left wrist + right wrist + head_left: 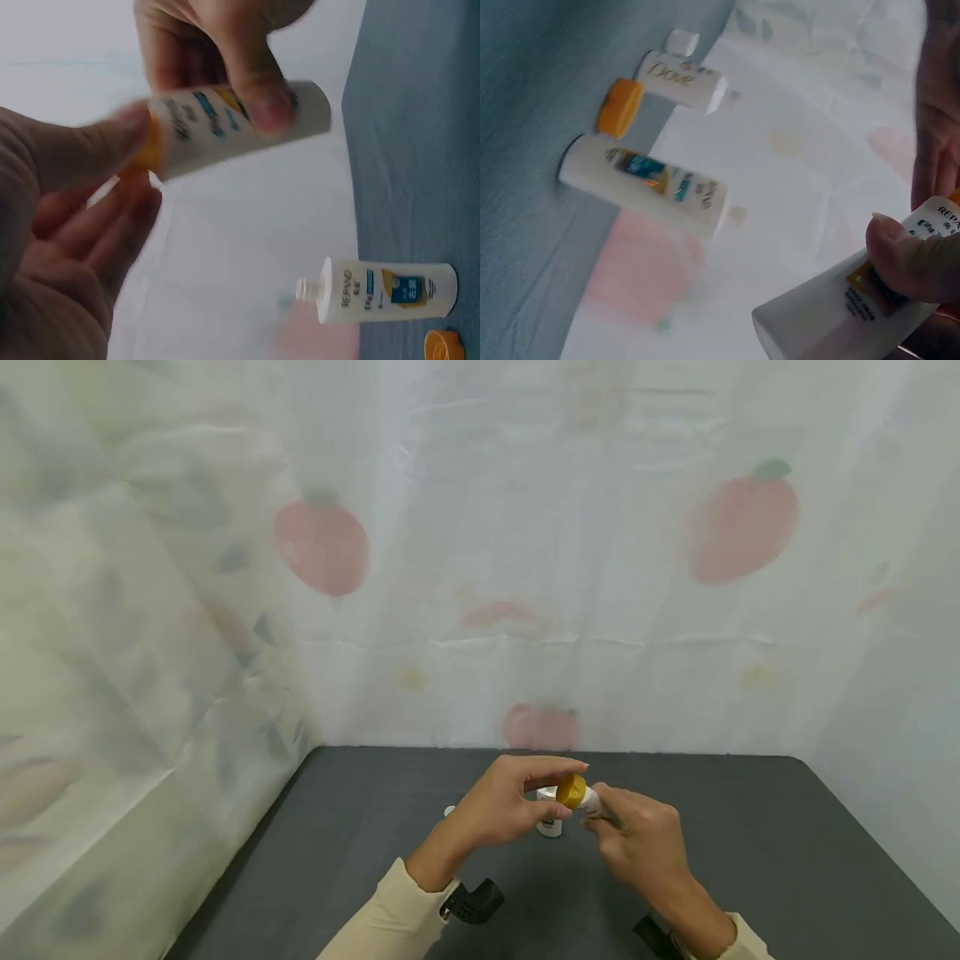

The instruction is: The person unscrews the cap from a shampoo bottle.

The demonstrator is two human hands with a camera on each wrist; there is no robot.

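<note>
Head view, lower centre: our right hand (641, 835) grips the white bottle (592, 802); our left hand (510, 802) pinches its yellow cap (571, 791). We judge the cap mid-twist; next comes steady turning.

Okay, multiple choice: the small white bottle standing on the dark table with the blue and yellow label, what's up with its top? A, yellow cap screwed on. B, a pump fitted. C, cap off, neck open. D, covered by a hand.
C: in the left wrist view the standing bottle shows a bare open neck, and a loose yellow cap sits beside it on the table.
</note>
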